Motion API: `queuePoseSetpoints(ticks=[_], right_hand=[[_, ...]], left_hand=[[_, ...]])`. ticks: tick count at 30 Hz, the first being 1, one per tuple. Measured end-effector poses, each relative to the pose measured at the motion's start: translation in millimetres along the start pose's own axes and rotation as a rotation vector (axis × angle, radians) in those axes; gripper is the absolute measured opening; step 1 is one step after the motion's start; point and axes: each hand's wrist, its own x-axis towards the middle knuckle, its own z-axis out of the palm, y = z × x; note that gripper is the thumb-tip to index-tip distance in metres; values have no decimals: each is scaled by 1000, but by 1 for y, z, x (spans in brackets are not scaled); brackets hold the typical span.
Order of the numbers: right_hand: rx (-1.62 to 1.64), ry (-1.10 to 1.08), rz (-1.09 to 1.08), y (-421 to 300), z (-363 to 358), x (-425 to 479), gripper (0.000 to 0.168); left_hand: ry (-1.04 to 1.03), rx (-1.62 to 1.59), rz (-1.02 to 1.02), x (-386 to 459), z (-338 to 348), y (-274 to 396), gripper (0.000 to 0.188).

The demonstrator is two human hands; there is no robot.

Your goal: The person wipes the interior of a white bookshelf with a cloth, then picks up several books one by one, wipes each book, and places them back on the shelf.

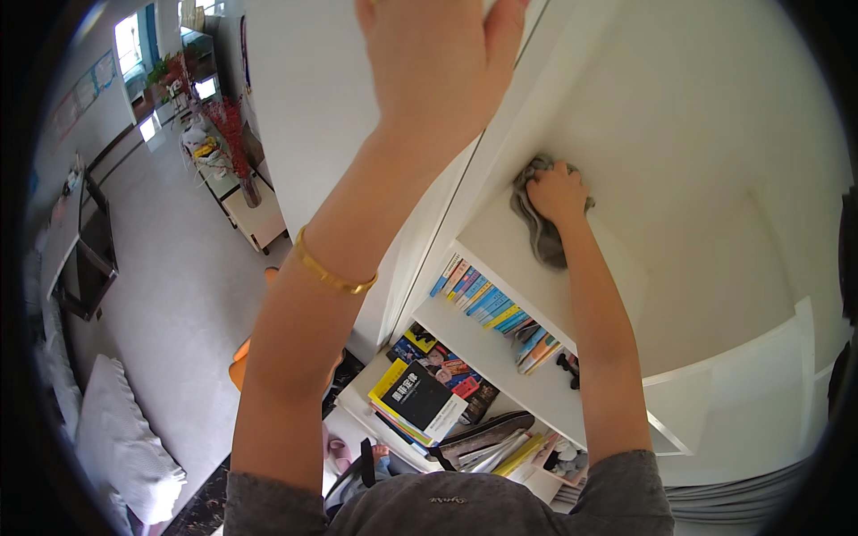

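Note:
My right hand [558, 192] has its fingers bunched into a crumpled grey cloth [549, 248]. The cloth lies against a pale surface just above a white bookshelf [496, 268], and one end hangs toward me. My left hand [436, 60] is raised at the top of the view, in front of the edge of a white panel [308, 87]. The frame's edge cuts off its fingers, so what they touch is hidden. A gold-coloured bracelet [328, 273] circles the left forearm.
Upright books [486, 298] fill part of a shelf; below, more books [419, 398] lie stacked. An orange object [241, 365] is partly behind my left arm. To the left stand a low cabinet [251, 228] bearing a vase of red stems [231, 134], and a white cushion [124, 435].

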Motion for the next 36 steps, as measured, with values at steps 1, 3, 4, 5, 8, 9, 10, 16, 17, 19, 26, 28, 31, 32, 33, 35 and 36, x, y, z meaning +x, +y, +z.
queuePoseSetpoints(ticks=[1,3,4,5,8,9,10,16,17,19,26,28,31,32,33,35,36], right_hand=[[89,34,-68,7,2,-14,28],[273,61,-260,7,-2,-40,27],[360,52,-358,9,-5,-54,27],[446,43,-456,11,-8,-65,26],[514,19,-445,39,-16,-75,24],[393,123,-376,45,-22,-81,23],[272,227,-308,51,-29,-87,23],[458,338,52,45,-64,-71,24],[626,260,125,36,-67,-62,25],[658,350,113,21,-57,-39,27],[85,64,10,0,35,9,27],[50,80,-56,2,36,12,26],[59,64,-100,6,30,16,26],[102,10,-88,7,24,23,28],[148,-40,-75,7,19,26,29],[14,46,-99,4,18,26,25],[-54,97,-118,0,14,26,23]], left_hand=[[12,2,-12,-1,1,1,51],[28,21,-19,-2,3,-2,53],[-23,25,-60,-1,3,0,54],[-38,28,-73,-1,1,2,54],[-65,27,-94,1,0,6,54],[-64,29,-97,-2,1,5,53],[-61,32,-100,-4,2,4,53],[-78,46,-106,-4,-2,1,53],[-81,47,-107,-4,-4,0,53],[-83,38,-115,-2,-3,1,53],[-61,-11,-101,-4,3,1,53],[-21,-32,-60,-7,3,0,53],[-29,-18,-55,-9,6,-7,53],[-25,-16,-53,-10,8,-10,53],[-12,-19,-47,-7,7,-10,53],[-10,-17,-27,-7,6,-8,53],[-11,-7,-11,-4,4,-5,53]])
